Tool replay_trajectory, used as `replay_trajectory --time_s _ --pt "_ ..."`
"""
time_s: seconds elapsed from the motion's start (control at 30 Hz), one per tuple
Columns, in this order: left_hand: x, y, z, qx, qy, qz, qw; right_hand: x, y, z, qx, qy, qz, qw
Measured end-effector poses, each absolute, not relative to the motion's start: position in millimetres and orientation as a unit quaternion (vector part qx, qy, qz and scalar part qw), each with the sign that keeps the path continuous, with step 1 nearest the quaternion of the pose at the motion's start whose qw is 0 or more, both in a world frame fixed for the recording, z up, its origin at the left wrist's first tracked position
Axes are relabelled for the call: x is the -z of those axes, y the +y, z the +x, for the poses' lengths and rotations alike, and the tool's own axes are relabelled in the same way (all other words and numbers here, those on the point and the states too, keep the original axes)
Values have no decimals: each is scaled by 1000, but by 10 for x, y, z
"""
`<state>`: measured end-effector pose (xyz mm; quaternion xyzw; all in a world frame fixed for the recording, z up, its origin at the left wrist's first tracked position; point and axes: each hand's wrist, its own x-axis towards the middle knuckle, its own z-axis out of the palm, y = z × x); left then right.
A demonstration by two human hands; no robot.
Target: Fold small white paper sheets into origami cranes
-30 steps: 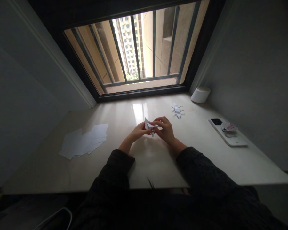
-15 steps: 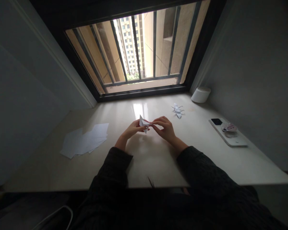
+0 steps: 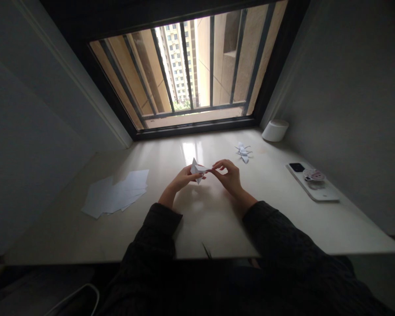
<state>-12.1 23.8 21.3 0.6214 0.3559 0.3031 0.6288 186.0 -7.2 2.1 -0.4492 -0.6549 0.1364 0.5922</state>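
Observation:
A white folded paper crane (image 3: 195, 168) is held up over the pale sill in front of the window. My left hand (image 3: 183, 177) grips its body from the left, thumb on the near side. Its pointed wings stick out above and below those fingers. From the right, my right hand (image 3: 228, 176) pinches the thin right-hand tip between thumb and fingers. Beyond the right hand, finished-looking paper cranes (image 3: 243, 152) lie together on the sill, overlapping so that I cannot tell them apart clearly.
Loose white paper sheets (image 3: 115, 193) overlap on the left of the sill (image 3: 204, 228). At right lies a white phone (image 3: 322, 193) with a ring grip on its back. A white cylindrical object (image 3: 275, 131) stands in the back right corner, beside the barred window.
My right hand's fingers have shifted slightly along the crane's tip, to the right, and more of the tip shows. The left hand keeps its hold almost unmoved.

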Motion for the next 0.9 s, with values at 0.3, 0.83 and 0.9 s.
replay_trajectory --time_s 0.3,0.83,0.9 --pt "-146 257 -103 -346 356 600 627 11 -42 1831 -174 -716 -404 542" --pt "-104 255 -58 -344 392 636 570 139 8 1877 -90 -749 -403 519" --pt "-96 256 -60 -344 405 632 564 131 3 1883 -77 -755 -404 511"
